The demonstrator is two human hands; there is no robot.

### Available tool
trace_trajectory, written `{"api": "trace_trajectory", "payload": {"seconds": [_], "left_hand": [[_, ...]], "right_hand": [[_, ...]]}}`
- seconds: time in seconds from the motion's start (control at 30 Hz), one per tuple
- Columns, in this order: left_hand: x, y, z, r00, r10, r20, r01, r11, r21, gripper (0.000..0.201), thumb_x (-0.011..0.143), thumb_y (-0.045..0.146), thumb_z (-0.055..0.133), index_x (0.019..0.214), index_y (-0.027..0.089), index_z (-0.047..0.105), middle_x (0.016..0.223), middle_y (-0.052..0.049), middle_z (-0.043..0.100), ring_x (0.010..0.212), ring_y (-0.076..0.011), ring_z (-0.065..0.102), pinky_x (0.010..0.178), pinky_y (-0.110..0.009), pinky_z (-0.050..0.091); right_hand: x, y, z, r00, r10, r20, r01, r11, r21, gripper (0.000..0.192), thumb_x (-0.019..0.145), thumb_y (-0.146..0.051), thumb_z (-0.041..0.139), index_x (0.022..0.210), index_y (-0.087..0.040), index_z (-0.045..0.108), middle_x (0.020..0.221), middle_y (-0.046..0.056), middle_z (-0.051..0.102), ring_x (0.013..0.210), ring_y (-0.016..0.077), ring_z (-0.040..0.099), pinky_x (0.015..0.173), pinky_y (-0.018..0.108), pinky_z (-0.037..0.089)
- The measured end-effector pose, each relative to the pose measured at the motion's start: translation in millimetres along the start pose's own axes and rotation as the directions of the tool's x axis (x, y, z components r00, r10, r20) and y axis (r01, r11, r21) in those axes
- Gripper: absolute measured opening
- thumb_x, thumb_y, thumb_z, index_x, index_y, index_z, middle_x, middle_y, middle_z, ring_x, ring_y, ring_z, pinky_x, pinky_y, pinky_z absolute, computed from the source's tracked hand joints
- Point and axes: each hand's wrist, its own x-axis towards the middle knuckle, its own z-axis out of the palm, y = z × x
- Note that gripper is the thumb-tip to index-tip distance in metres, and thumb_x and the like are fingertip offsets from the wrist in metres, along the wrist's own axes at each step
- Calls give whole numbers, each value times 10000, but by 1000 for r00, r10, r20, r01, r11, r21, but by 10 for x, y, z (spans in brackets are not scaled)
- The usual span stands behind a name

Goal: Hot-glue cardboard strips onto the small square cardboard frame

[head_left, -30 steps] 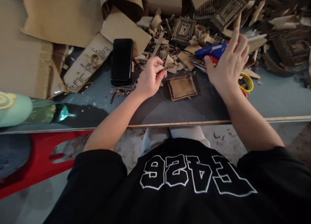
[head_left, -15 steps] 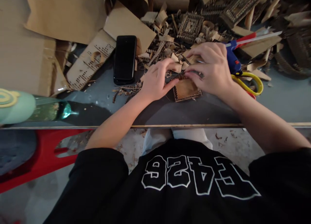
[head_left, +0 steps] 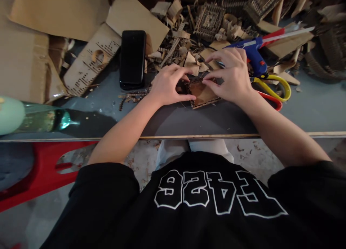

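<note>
A small square cardboard piece (head_left: 205, 94) lies on the table before me, with dark corrugated cardboard strip (head_left: 196, 80) along its edges. My left hand (head_left: 171, 84) holds its left side, the thumb on the near left part and the fingers curled at the far left corner. My right hand (head_left: 229, 71) pinches the strip at the far edge between thumb and forefinger; the fingertips partly hide it. A blue glue gun (head_left: 255, 54) lies just beyond my right hand. Scissors with yellow and red handles (head_left: 287, 88) rest beside my right wrist.
A black phone (head_left: 132, 58) lies left of my hands, beside a cardboard strip with dark marks (head_left: 92, 65). Cardboard scraps (head_left: 186, 40) and a square corrugated piece (head_left: 209, 20) fill the back. Large cardboard sheets (head_left: 59, 14) and a green bottle (head_left: 40, 117) are at left.
The view has shifted slightly. My left thumb has moved onto the near left part of the square, and my right fingertips still pinch at its far edge.
</note>
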Motion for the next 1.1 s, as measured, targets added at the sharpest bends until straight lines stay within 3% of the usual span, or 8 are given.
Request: {"api": "trace_trajectory", "payload": {"seconds": [0.23, 0.33, 0.43, 0.5, 0.73, 1.1], "left_hand": [[-4, -54, -23, 1000, -26, -15, 25, 999, -23, 1063, 628, 1036, 678, 1341, 248, 658, 1075, -140, 765, 1203, -402, 687, 1081, -563, 567], [-18, -39, -34, 999, -34, -26, 34, 999, -19, 1065, 613, 1030, 692, 1347, 259, 670, 1239, -165, 736, 1267, -406, 680, 1146, -569, 545], [-13, -3, -56, 999, -33, -34, 33, 999, 2, 1026, 646, 1018, 687, 1347, 269, 691, 1430, -183, 672, 1432, -432, 594, 1219, -583, 499], [8, 20, -72, 1000, 0, -5, 0, 1000, 8, 957, 698, 1009, 654, 1321, 285, 715, 1438, -164, 685, 1519, -436, 514, 1254, -615, 461], [96, 43, -121, 994, 108, 30, -107, 994, -29, 736, 791, 970, 605, 1011, 304, 828, 1446, -120, 683, 1482, -442, 537, 1270, -694, 396], [60, 90, -118, 995, 91, 44, -90, 996, -21, 705, 883, 916, 572, 1107, 278, 769, 1465, -130, 653, 1544, -446, 479, 1295, -673, 397]], "right_hand": [[9, -38, 35, 1000, -2, 15, 2, 1000, -3, 217, 933, -555, 681, 1037, -469, 851, 1429, -36, 700, 1470, 464, 464, 1135, 789, 371], [7, -29, 72, 1000, -15, -10, 15, 1000, -1, 209, 939, -535, 671, 1015, -455, 848, 1439, -43, 693, 1450, 454, 477, 1146, 772, 361], [4, 0, 109, 1000, -19, -17, 19, 1000, -2, 188, 936, -497, 664, 967, -442, 841, 1437, -39, 692, 1427, 444, 491, 1138, 747, 372], [3, 12, 123, 1000, -18, -15, 18, 1000, -11, 181, 930, -476, 663, 959, -437, 838, 1426, -32, 695, 1416, 442, 498, 1123, 735, 388], [-2, -25, 104, 1000, -6, -7, 6, 1000, -9, 176, 924, -455, 675, 948, -438, 849, 1416, -27, 701, 1411, 442, 494, 1097, 720, 425], [23, -43, 74, 999, 37, -15, -37, 999, -9, 214, 941, -441, 633, 1000, -448, 838, 1433, -30, 692, 1395, 422, 508, 1162, 707, 434]]}}
